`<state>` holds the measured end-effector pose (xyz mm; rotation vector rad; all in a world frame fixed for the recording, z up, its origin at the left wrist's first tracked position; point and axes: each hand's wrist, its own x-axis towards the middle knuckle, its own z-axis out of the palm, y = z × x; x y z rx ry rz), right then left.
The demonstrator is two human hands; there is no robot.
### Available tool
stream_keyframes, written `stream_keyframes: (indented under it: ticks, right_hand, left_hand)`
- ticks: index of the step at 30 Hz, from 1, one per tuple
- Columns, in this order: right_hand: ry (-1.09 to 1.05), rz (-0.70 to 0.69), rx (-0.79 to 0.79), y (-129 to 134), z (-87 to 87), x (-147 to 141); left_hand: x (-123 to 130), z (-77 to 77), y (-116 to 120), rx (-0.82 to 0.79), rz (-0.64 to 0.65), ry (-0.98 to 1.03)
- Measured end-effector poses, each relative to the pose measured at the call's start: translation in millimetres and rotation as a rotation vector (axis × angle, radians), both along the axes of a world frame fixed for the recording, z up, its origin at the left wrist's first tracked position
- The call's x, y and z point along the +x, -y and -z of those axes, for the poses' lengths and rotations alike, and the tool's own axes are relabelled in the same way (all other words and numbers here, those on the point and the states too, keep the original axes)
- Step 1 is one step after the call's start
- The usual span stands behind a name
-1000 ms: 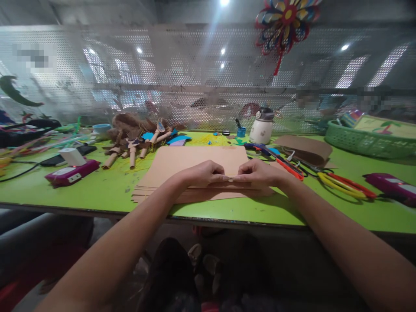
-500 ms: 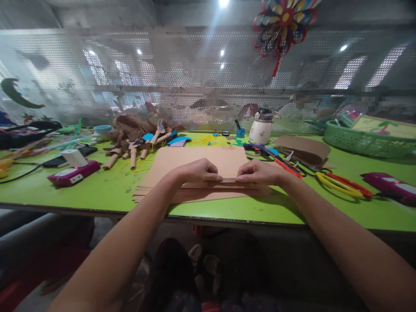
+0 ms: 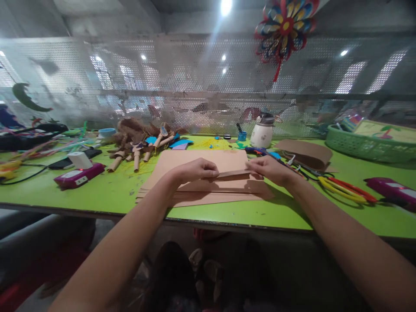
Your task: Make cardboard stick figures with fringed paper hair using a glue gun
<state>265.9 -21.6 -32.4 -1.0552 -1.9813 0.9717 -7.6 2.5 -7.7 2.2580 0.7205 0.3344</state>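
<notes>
Paper strip (image 3: 233,173) runs between your left hand (image 3: 196,170) and right hand (image 3: 270,170), both pinching it, apparently to keep it straight above the stacked sheets (image 3: 201,158).

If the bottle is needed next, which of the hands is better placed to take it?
Probably the right hand: the bottle stands almost straight beyond it, while the left hand is farther off. Both hold the paper.

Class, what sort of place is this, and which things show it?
Probably a craft room: stacked brown paper, small brown tubes and a colourful flower-shaped ornament hanging overhead suggest it.
</notes>
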Motion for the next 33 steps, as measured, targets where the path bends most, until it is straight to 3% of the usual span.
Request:
stream_keyframes:
  ticks: [2,4,10,15,19,22,24,26,29,33]
  right_hand:
    - [-0.285,0.033,-0.004,0,-0.8,-1]
    - [-0.424,-0.018,-0.014,4,-3.0,-6]
    - [-0.254,-0.308,0.0,26,-11.3,-29]
    - [-0.262,-0.314,0.064,27,-11.7,-27]
    - [-0.119,-0.209,0.084,23,-11.3,-22]
    - [0.19,-0.205,0.151,18,-9.3,-23]
    - [0.373,-0.234,0.193,14,-5.6,-26]
    - [0.462,-0.243,0.227,10,-0.9,-31]
    - [0.507,-0.209,0.291,6,5.2,-36]
    - [0.5,-0.116,0.322,7,10.1,-41]
  left_hand:
    - [1,-2.2,3,-0.11,-0.01,0.153]
    - [4,-2.2,8,-0.228,-0.006,0.28]
    - [22,8.1,21,-0.569,0.12,0.367]
    - [32,16.8,29,-0.688,0.179,0.315]
    - [28,14.6,16,-0.488,0.034,0.327]
    - [23,9.5,3,-0.292,-0.212,0.526]
    - [22,8.1,-1,-0.172,-0.307,0.537]
    - [23,9.7,-1,-0.015,-0.311,0.367]
    - [28,16.0,5,0.171,-0.22,0.075]
    - [27,23.9,10,0.225,-0.139,-0.032]
